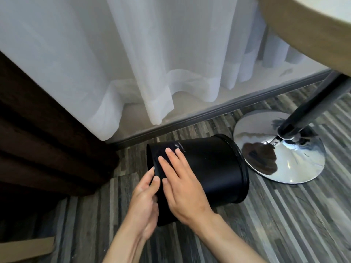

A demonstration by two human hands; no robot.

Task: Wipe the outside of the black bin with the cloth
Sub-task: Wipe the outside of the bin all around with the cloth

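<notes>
The black bin [209,168] is tipped on its side over the striped wood floor, with its base towards me at the left and its rimmed mouth pointing right. My left hand [144,202] grips the base edge, thumb and fingers pinched around it. My right hand [182,185] lies flat on the bin's upper side wall, fingers stretched out towards a small white logo [179,147]. No cloth can be made out in either hand; anything under the right palm is hidden.
A chrome round table base [296,160] with a dark pole stands just right of the bin's mouth, under a tabletop [313,29]. White sheer curtains [152,63] hang behind, above a grey baseboard. A dark brown drape [38,139] is at the left, with cardboard [26,247] at the bottom left.
</notes>
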